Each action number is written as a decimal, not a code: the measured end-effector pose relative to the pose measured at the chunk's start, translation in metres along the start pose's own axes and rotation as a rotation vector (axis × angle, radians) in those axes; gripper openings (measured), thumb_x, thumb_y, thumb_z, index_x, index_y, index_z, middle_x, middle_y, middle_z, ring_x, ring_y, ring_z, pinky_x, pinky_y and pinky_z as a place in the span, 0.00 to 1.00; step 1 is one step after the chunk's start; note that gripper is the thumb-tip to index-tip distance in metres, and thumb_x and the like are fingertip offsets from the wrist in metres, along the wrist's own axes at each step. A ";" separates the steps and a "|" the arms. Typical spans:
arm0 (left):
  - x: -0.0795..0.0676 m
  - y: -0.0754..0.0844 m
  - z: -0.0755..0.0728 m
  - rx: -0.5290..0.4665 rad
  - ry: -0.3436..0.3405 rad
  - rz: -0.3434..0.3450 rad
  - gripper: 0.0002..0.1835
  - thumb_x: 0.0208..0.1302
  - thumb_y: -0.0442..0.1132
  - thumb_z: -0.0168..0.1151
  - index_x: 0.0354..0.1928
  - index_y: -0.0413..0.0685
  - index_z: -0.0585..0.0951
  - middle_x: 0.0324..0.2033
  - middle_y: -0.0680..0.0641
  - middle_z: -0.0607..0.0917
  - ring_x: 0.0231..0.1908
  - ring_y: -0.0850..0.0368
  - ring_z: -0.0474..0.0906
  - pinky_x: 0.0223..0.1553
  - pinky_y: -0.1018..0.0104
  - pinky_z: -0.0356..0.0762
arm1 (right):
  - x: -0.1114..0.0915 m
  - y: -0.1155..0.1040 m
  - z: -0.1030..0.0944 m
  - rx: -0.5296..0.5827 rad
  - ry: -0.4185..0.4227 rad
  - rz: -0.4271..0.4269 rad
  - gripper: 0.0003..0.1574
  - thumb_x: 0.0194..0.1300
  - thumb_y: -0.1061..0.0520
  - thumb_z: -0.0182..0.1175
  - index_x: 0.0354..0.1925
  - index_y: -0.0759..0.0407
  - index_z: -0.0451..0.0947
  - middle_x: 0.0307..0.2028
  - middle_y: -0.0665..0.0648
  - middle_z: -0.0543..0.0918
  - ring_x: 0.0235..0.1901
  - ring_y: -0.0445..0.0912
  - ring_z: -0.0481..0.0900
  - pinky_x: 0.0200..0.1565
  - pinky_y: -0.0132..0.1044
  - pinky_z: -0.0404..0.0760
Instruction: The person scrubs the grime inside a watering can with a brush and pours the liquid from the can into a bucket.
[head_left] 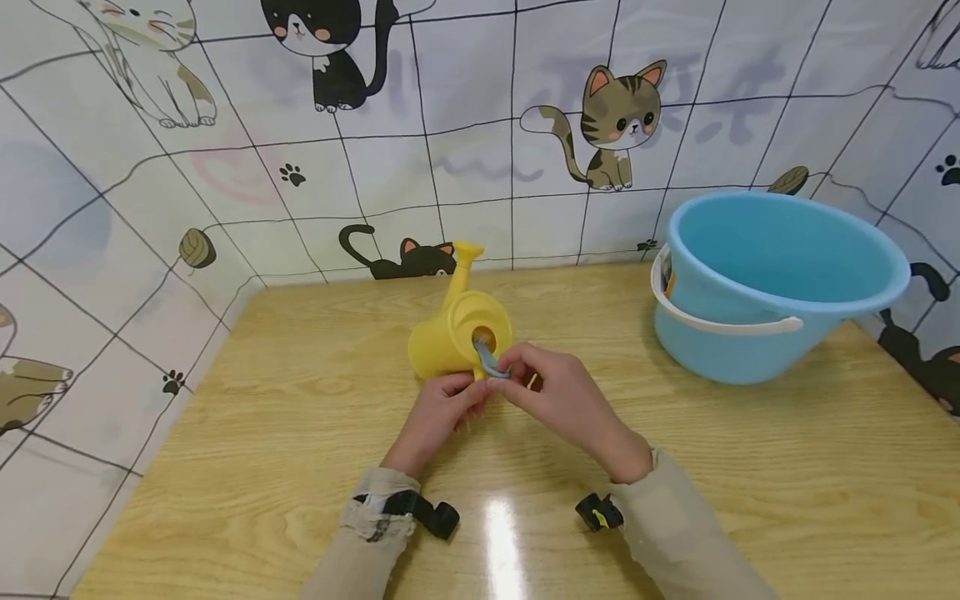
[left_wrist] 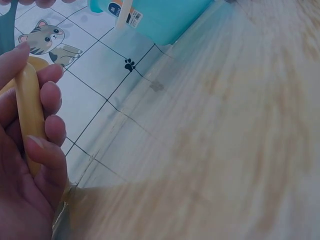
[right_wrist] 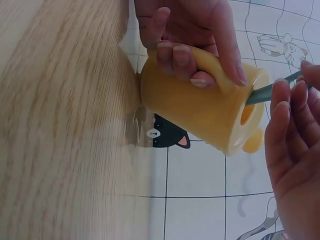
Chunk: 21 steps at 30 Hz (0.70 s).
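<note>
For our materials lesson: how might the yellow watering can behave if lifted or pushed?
The yellow watering can likely stays stiff, as it looks moulded from plastic. Being rounded, it might roll if laid sideways, though its handle could stop it.

Blue-grey piece [head_left: 486,358]: inner end hidden inside the can [head_left: 433,346]. Right hand [right_wrist: 296,155]: cut off by the right wrist view's edge. Bucket [left_wrist: 175,20]: top cropped in the left wrist view, print on its label [left_wrist: 135,19] too small to read.

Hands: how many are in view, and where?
2: the left hand grips the yellow watering can by its handle; the right hand pinches a blue-grey object partly inside the can.
</note>
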<state>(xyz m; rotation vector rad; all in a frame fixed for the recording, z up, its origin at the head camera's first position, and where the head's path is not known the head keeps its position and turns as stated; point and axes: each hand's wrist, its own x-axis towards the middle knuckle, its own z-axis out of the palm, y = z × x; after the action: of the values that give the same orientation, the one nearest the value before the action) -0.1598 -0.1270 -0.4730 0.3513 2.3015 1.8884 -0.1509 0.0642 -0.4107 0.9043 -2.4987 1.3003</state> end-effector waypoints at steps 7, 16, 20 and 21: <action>0.002 -0.011 0.001 -0.002 0.027 0.013 0.22 0.57 0.57 0.56 0.21 0.45 0.77 0.19 0.42 0.74 0.13 0.58 0.61 0.13 0.69 0.60 | -0.002 -0.002 0.001 0.081 -0.077 0.016 0.09 0.59 0.42 0.56 0.32 0.43 0.74 0.22 0.41 0.74 0.20 0.36 0.71 0.24 0.33 0.73; 0.005 -0.010 0.000 0.007 0.029 0.042 0.23 0.58 0.55 0.56 0.23 0.40 0.77 0.18 0.44 0.74 0.12 0.59 0.60 0.12 0.69 0.60 | -0.001 0.000 0.000 0.111 -0.084 0.071 0.09 0.59 0.41 0.56 0.33 0.42 0.74 0.22 0.42 0.75 0.19 0.38 0.72 0.23 0.35 0.72; 0.004 -0.009 0.000 0.008 0.023 0.042 0.24 0.58 0.56 0.56 0.25 0.39 0.77 0.18 0.46 0.74 0.13 0.58 0.60 0.13 0.69 0.60 | -0.001 0.007 0.000 0.113 -0.070 0.128 0.09 0.59 0.41 0.55 0.35 0.41 0.73 0.20 0.45 0.76 0.19 0.40 0.72 0.22 0.35 0.70; 0.003 -0.008 0.000 0.012 0.025 0.038 0.24 0.57 0.57 0.56 0.25 0.39 0.77 0.18 0.47 0.74 0.13 0.58 0.60 0.13 0.69 0.59 | -0.001 0.009 0.000 0.115 -0.066 0.137 0.09 0.60 0.41 0.55 0.35 0.41 0.73 0.20 0.45 0.75 0.19 0.40 0.72 0.22 0.35 0.70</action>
<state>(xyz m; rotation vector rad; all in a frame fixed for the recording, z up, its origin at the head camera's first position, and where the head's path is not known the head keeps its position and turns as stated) -0.1639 -0.1278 -0.4811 0.3775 2.3396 1.9084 -0.1553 0.0686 -0.4171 0.8245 -2.5997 1.4934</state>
